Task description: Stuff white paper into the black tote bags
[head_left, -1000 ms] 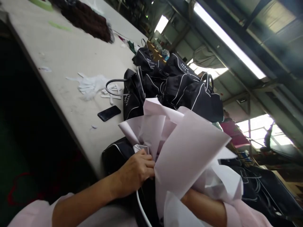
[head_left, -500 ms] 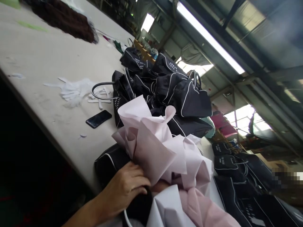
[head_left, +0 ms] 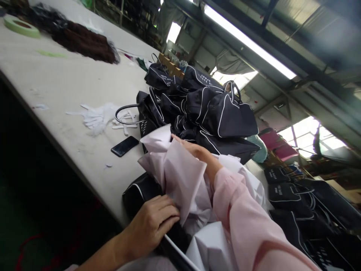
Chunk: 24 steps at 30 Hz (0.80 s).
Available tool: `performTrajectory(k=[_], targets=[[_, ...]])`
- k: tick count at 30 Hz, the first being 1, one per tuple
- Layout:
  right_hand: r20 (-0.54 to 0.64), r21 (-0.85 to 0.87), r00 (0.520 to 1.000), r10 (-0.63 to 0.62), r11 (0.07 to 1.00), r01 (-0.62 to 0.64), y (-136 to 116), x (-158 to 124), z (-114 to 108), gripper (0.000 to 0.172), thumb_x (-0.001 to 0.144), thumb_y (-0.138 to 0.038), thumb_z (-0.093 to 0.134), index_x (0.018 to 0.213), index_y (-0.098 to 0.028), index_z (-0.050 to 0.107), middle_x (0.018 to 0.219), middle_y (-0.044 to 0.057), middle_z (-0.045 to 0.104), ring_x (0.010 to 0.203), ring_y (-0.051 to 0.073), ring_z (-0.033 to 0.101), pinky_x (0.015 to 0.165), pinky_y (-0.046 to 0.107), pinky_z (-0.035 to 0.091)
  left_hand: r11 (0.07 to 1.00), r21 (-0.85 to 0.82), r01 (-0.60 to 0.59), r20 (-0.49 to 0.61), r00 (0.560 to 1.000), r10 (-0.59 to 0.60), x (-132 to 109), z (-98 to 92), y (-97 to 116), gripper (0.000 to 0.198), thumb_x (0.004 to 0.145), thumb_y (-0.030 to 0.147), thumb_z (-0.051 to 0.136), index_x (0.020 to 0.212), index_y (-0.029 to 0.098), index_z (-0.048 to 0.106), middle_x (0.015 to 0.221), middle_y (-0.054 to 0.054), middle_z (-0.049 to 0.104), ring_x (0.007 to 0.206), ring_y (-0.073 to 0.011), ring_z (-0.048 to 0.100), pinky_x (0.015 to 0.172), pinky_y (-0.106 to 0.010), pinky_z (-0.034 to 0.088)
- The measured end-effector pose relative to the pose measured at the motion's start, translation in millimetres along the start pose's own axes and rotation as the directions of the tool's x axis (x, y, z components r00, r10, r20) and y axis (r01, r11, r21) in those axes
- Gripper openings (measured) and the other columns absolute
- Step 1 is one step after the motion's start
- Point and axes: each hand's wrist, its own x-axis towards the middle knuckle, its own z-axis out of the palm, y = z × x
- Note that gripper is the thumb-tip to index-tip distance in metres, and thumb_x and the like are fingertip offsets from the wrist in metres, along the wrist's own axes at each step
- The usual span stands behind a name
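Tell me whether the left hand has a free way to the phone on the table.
Probably yes. The left hand rests on the black bag by the pale paper; the phone lies beyond it on bare table, nothing lying between them.

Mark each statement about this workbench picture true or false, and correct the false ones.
1. The left hand rests on the black bag at the table edge. True.
2. The right hand holds the phone. False: it presses on pale pink tissue paper; the phone lies apart on the table.
3. The piled bags are red. False: black with white piping.
4. White gloves lie beyond the phone. True.
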Motion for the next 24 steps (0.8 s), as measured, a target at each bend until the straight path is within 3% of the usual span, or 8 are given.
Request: performTrajectory(k=[5,7,11,13,15,17,20,24], targets=[[0.374,0.149,0.901,-0.22,0.973,0.175,-0.8,-49.9,40.4,0.072,0.071,-0.029,0.075,0.139,-0.017,0.055,0.127,0.005,0.062,0.116,0.023,0.056,0.1,0.028,0.043,0.989,0.149,0.0,-0.239,0.97,0.036,-16.1,9.3,-2.7,0.014,0.092,0.008,0.053,0.084,0.017,0.059,0.077,0.0,0.063,0.071,-0.0141,0.057,0.069,-0.029,0.043],[0.366,0.245,0.9,-0.238,0.957,0.153,-3.6,-93.4,47.3,0.044,0.07,-0.022,0.074,0.113,-0.015,0.069,0.1,0.0,0.064,0.094,0.017,0.058,0.084,0.023,0.045,0.968,0.238,-0.075,-0.298,0.943,0.146,-16.7,12.8,3.6,0.019,0.088,0.002,0.052,0.075,0.016,0.055,0.067,0.0,0.058,0.063,-0.0142,0.053,0.065,-0.032,0.042],[0.256,0.443,0.955,-0.15,0.896,0.022,-5.4,-168.3,64.5,0.01,0.07,-0.007,0.065,0.076,-0.013,0.059,0.076,-0.004,0.05,0.072,0.009,0.044,0.064,0.017,0.035,0.948,0.275,-0.159,-0.42,0.867,0.267,-11.4,-1.8,11.5,0.022,0.08,-0.005,0.048,0.074,0.015,0.055,0.067,-0.002,0.059,0.065,-0.0129,0.056,0.066,-0.028,0.046],[0.213,0.51,0.97,-0.12,0.86,-0.005,-5.9,-189.6,76.5,0.014,0.074,-0.009,0.067,0.07,-0.013,0.054,0.074,-0.003,0.048,0.071,0.009,0.043,0.063,0.018,0.034,0.946,0.322,0.03,-0.542,0.825,0.158,-6.0,-19.4,-3.5,0.021,0.083,-0.003,0.051,0.075,0.015,0.054,0.073,-0.002,0.06,0.07,-0.0115,0.059,0.071,-0.024,0.048],[0.173,0.516,0.981,-0.09,0.857,-0.013,-5.9,-199.8,86.3,0.013,0.076,-0.012,0.07,0.073,-0.014,0.057,0.078,-0.002,0.051,0.075,0.01,0.047,0.066,0.018,0.035,0.908,0.269,0.32,-0.608,0.788,-0.097,5.2,-35.6,-36.9,0.011,0.086,0.009,0.058,0.081,0.017,0.054,0.078,-0.001,0.061,0.071,-0.0119,0.06,0.071,-0.023,0.049],[0.153,0.486,0.984,-0.094,0.874,0.008,-4.4,-201.8,91.5,0.007,0.079,-0.015,0.069,0.081,-0.014,0.062,0.082,-0.001,0.054,0.078,0.011,0.05,0.07,0.019,0.036,0.851,0.196,0.487,-0.39,0.835,-0.388,23.4,-41.0,-81.5,0.008,0.085,0.022,0.059,0.092,0.019,0.055,0.083,-0.001,0.062,0.072,-0.0144,0.061,0.065,-0.023,0.051],[0.141,0.463,0.979,-0.144,0.884,0.064,1.0,-197.6,92.5,0.006,0.084,-0.017,0.063,0.089,-0.013,0.066,0.084,0.001,0.056,0.079,0.012,0.052,0.072,0.02,0.038,0.794,0.504,0.341,0.159,0.867,-0.473,55.9,-22.8,-139.4,0.025,0.084,0.026,0.055,0.106,0.015,0.057,0.099,-0.009,0.062,0.089,-0.0229,0.063,0.074,-0.031,0.052],[0.108,0.462,0.978,-0.176,0.88,0.107,3.4,-190.7,89.9,0.009,0.087,-0.018,0.06,0.089,-0.012,0.066,0.082,0.002,0.054,0.078,0.012,0.05,0.07,0.021,0.038,0.696,0.704,0.139,0.237,0.878,-0.416,87.9,7.9,-165.4,0.033,0.086,0.017,0.048,0.115,0.005,0.057,0.104,-0.023,0.058,0.095,-0.0359,0.059,0.075,-0.043,0.046]])
